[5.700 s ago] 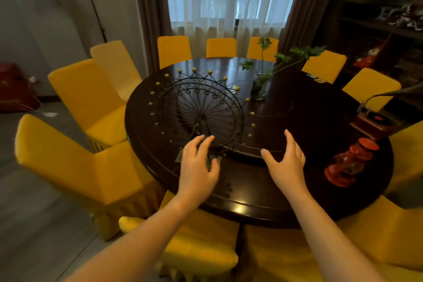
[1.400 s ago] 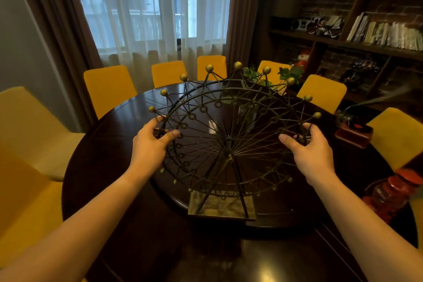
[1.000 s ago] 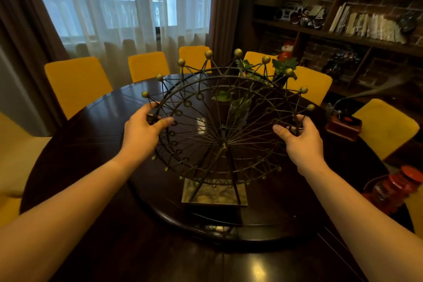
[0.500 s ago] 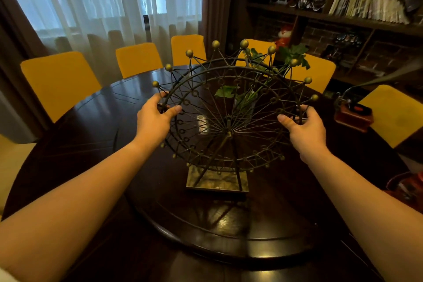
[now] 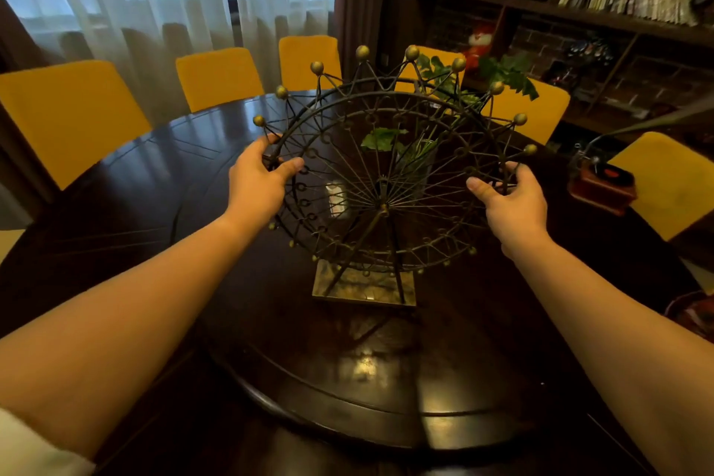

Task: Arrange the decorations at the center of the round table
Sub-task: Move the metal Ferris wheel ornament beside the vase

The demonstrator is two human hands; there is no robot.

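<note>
A black wire Ferris-wheel ornament with gold balls on its rim stands upright. Its square base rests on the raised inner disc of the dark round table. My left hand grips the wheel's left rim. On the opposite side my right hand grips the right rim. Behind the wheel, partly hidden by its spokes, stands a glass vase with green leafy stems.
A small red gramophone sits at the table's right edge, and a red object shows at the right frame edge. Yellow chairs ring the table. Curtains hang behind; a bookshelf fills the right wall.
The wheel, lying flat at first, now stands upright between both hands. Over the last second it has shifted farther from the near edge, onto the inner disc.
</note>
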